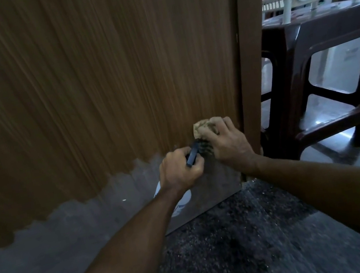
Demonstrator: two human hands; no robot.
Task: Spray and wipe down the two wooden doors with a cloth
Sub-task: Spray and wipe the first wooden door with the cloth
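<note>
Brown table [313,23] beside door [92,79].

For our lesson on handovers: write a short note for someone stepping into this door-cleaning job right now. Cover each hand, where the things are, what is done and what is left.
Left hand grips the spray bottle, its dark trigger head near the door.
Right hand presses the beige cloth on the wooden door, low down by its right edge.
Done: cannot tell from this view.
Left: finish this door, then the second, which is out of view.
</note>
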